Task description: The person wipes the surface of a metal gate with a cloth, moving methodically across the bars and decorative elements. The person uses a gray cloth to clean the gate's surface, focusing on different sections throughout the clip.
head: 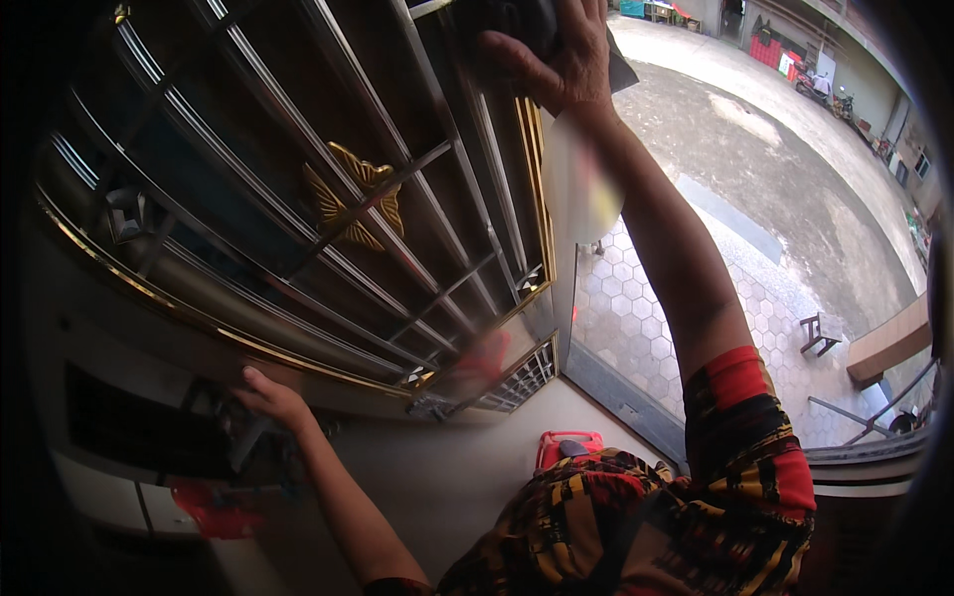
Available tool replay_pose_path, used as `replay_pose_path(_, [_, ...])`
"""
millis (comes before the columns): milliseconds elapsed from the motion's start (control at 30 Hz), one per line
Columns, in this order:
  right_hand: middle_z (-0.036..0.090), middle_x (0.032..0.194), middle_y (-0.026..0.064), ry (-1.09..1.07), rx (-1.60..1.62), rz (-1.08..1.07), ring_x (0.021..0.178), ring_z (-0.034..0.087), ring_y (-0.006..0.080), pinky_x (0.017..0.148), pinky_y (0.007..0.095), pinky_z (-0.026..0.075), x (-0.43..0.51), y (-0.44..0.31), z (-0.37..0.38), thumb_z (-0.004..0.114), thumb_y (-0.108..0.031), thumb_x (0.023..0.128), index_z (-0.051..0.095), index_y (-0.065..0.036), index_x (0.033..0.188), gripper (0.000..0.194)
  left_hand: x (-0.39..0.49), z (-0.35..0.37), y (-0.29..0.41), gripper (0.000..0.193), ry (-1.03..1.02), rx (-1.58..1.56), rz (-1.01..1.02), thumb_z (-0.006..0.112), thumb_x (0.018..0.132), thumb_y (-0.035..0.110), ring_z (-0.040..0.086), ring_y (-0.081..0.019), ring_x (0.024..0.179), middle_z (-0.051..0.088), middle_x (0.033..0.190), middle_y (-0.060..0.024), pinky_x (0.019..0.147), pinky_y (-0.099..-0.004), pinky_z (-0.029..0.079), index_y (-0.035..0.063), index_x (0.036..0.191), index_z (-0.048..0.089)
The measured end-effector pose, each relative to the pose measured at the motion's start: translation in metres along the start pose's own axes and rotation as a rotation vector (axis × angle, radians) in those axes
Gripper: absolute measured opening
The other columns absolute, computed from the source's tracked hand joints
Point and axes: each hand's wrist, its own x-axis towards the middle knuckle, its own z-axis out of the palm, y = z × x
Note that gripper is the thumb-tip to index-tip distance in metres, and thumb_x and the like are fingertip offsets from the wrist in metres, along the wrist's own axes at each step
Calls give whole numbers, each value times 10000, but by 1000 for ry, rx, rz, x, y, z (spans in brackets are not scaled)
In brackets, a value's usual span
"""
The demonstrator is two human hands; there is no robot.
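Observation:
My right hand [574, 71] is raised at the top of the view, by the outer edge of a metal door [358, 283]. A dark object [522, 30], perhaps a cloth, is in its grasp, and a dark flap shows past the wrist; the fingertips are cut off by the frame. Silver bars and a gold butterfly-shaped ornament [358, 195] decorate the door's gold-trimmed panel. Lower down, my left hand [277, 402] is held near the panel's bottom trim with its thumb raised and nothing seen in it. Whether it touches the door I cannot tell.
A red plastic stool [548, 447] stands on the floor close to my body, with a grey rounded thing on it. Past the doorway sill [622, 406] lie hexagonal tiles [633, 305], a small wooden stool [822, 331] and a concrete yard [715, 134]. Red plastic [216, 514] shows at lower left.

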Motion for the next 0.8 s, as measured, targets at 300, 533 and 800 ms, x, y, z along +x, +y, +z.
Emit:
replay_pose_path(300, [431,1320,219,2,-316,360,1161,441,406,984,501,348,-244,-1,25,789,-168,682,395,-76,1342,774,1,-1,0,662,7,52,30,453,990,402,517,-360,1201,475,1322,-328,1022,-418,397,-143,1357,374])
replay_pose_path(533, [498,1143,210,-495,-96,809,1036,519,409,863,481,444,-352,-27,-42,794,-209,723,430,-43,1282,687,3,0,-3,680,-14,23,-12,448,990,391,487,-358,1247,434,1372,-323,1039,-404,391,-124,1411,306])
replay_pose_path(800, [575,1140,141,89,149,497,1038,592,248,893,349,474,-106,-42,-13,818,-96,715,503,-78,1216,592,2,2,6,699,3,43,-77,483,969,384,512,-352,1215,449,1354,-330,1010,-398,423,-152,1387,320])
